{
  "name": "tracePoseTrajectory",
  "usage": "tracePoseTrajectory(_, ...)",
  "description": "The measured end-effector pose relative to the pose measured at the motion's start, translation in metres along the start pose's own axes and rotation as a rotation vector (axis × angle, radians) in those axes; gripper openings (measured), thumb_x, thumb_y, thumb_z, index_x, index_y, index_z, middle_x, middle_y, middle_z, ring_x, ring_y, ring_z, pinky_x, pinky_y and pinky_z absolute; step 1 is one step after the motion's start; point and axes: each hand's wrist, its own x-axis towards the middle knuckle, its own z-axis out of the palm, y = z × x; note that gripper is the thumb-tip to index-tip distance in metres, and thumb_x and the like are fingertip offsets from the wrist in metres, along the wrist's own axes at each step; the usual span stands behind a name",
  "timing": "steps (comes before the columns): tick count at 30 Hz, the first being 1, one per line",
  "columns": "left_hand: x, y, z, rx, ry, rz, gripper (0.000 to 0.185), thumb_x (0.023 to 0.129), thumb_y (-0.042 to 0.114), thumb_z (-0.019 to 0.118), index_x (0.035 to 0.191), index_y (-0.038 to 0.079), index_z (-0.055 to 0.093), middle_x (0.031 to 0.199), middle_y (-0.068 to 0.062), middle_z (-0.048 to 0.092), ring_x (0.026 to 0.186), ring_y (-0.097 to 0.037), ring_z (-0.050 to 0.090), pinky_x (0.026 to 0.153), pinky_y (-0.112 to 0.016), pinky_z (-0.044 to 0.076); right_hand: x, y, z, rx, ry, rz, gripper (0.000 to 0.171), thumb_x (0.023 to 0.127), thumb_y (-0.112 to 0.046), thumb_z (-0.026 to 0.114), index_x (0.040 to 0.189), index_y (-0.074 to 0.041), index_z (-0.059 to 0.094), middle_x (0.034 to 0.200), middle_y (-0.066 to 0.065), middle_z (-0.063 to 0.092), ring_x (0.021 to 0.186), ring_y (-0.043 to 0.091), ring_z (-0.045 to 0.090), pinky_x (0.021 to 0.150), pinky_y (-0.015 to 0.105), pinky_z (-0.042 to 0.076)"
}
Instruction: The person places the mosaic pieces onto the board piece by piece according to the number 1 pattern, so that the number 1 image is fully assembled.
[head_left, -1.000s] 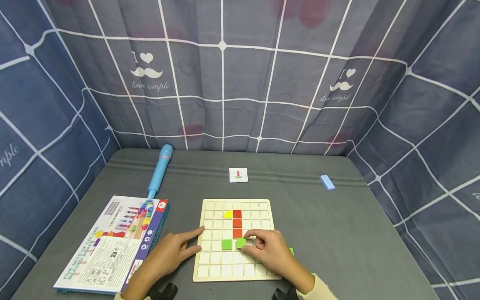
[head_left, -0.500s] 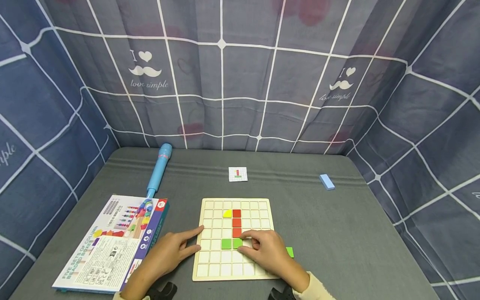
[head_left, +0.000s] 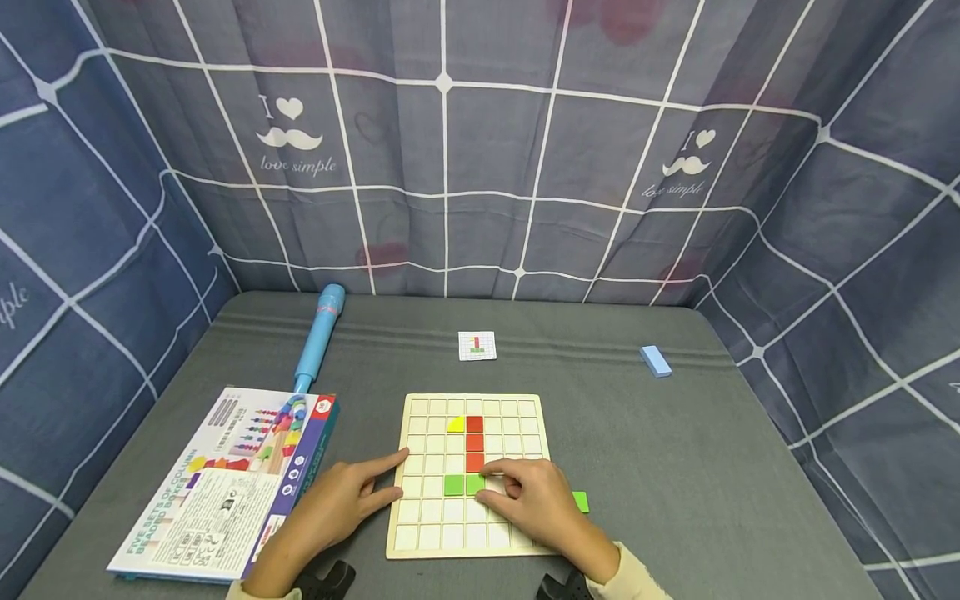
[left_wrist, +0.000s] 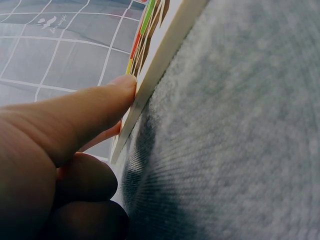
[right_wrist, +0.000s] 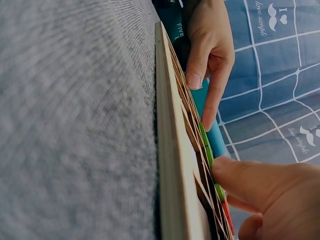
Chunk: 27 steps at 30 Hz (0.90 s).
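Note:
A wooden grid board (head_left: 435, 537) lies on the table, with a yellow quarter-round tile (head_left: 456, 425) beside a column of red square tiles (head_left: 475, 442). Below them, a green square tile (head_left: 453, 485) sits in a cell, and a second green tile (head_left: 472, 483) lies in the cell to its right. My right hand (head_left: 532, 496) pinches this second tile at its right side between thumb (right_wrist: 235, 172) and index finger. My left hand (head_left: 345, 496) touches the board's left edge with thumb (left_wrist: 107, 97) and index fingertip. Another green tile (head_left: 581, 502) shows beyond the board's right edge, partly hidden by my right hand.
A boxed set (head_left: 202, 492) lies left of the board, with a blue microphone-shaped thing (head_left: 317, 342) behind it. At the back are a small pattern card (head_left: 477, 346) and a light blue block (head_left: 656, 362). Grid-patterned curtains (head_left: 480, 167) enclose the table.
My right hand has shifted slightly left and brought the second green tile down from a tilted position into its cell, flush beside the first. My left hand has stayed at the board's edge.

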Motion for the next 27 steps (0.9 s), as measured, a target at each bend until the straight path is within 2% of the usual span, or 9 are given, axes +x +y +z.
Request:
tracePoseTrajectory(6,0.0,0.0,0.0,0.001,-0.004,-0.002,0.05,0.094,0.033,0.075,0.141,0.02,0.065,0.059,0.018,0.038,0.051,0.001,0.029,0.048,-0.021,0.025,0.0,0.0,0.001,0.0,0.011,-0.01,0.017,0.081,-0.032,0.089,0.094,-0.024,0.078,0.06,-0.026,0.028,0.053,-0.01,0.023,0.05,0.013,0.02)
tracePoseTrajectory(13,0.001,0.0,0.0,0.0,-0.01,-0.005,0.05,0.094,0.034,0.075,0.141,0.02,0.065,0.058,0.018,0.037,0.051,0.001,0.029,0.048,-0.021,0.025,-0.003,0.001,-0.001,0.051,0.016,-0.003,0.015,0.083,-0.028,0.088,0.094,-0.025,0.078,0.06,-0.024,0.029,0.053,-0.009,0.024,0.05,0.014,0.023)
tracePoseTrajectory(16,0.001,0.0,0.0,0.002,-0.009,0.0,0.05,0.094,0.034,0.075,0.141,0.02,0.065,0.058,0.018,0.037,0.051,0.001,0.029,0.048,-0.021,0.025,-0.006,0.002,-0.002,0.099,0.043,-0.027,0.013,0.084,-0.025,0.087,0.094,-0.023,0.078,0.06,-0.023,0.029,0.053,-0.009,0.025,0.048,0.012,0.025)
tracePoseTrajectory(21,0.0,0.0,0.0,-0.005,-0.017,-0.008,0.05,0.094,0.034,0.074,0.141,0.02,0.065,0.058,0.018,0.037,0.051,0.001,0.028,0.048,-0.021,0.024,-0.014,0.004,-0.006,0.183,0.113,-0.115,0.014,0.086,-0.017,0.085,0.098,-0.02,0.078,0.058,-0.018,0.032,0.054,-0.013,0.023,0.047,0.008,0.027)
tracePoseTrajectory(24,0.0,0.001,-0.001,-0.013,-0.023,-0.015,0.051,0.094,0.035,0.074,0.141,0.02,0.064,0.058,0.017,0.037,0.052,0.001,0.028,0.048,-0.021,0.024,-0.016,0.005,-0.011,0.202,0.157,-0.158,0.016,0.085,-0.012,0.085,0.098,-0.019,0.078,0.056,-0.014,0.035,0.055,-0.013,0.024,0.046,0.008,0.027)
tracePoseTrajectory(27,0.0,0.001,-0.001,-0.015,-0.02,-0.019,0.051,0.094,0.036,0.074,0.141,0.02,0.064,0.059,0.017,0.037,0.052,0.001,0.028,0.049,-0.02,0.024,-0.019,0.007,-0.017,0.202,0.189,-0.164,0.017,0.083,-0.009,0.086,0.096,-0.017,0.078,0.056,-0.012,0.038,0.055,-0.012,0.027,0.047,0.008,0.029)
